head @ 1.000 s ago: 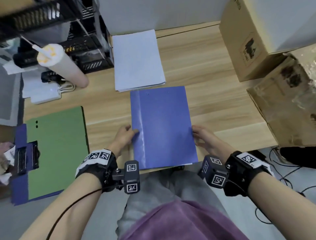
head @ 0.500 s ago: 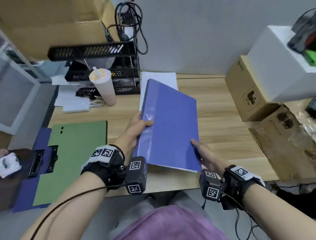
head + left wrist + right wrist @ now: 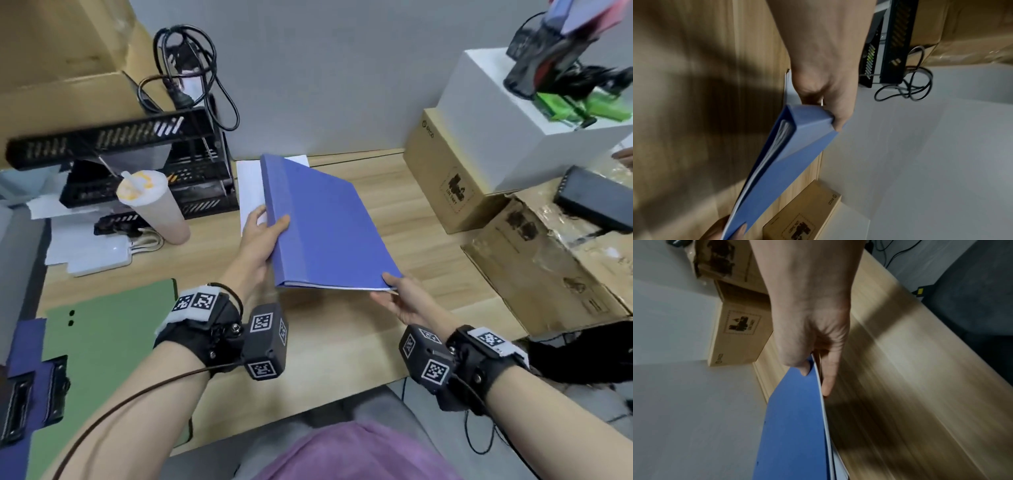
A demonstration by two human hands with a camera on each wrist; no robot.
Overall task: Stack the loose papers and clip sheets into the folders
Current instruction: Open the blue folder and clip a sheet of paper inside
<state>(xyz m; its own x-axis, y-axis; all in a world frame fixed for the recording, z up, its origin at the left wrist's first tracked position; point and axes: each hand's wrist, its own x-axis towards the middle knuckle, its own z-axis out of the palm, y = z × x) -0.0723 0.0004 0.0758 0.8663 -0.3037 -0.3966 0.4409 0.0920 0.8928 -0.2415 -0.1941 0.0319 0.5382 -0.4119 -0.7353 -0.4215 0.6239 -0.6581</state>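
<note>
Overhead, blue folder [image 3: 329, 226] pinched between left hand [image 3: 262, 233] and right hand [image 3: 402, 301], no legible writing.

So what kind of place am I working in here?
Most likely an office desk or storeroom corner: a light wooden desk, a black mesh paper tray rack, brown cardboard boxes stacked at the side, and a blue folder in both hands.
</note>
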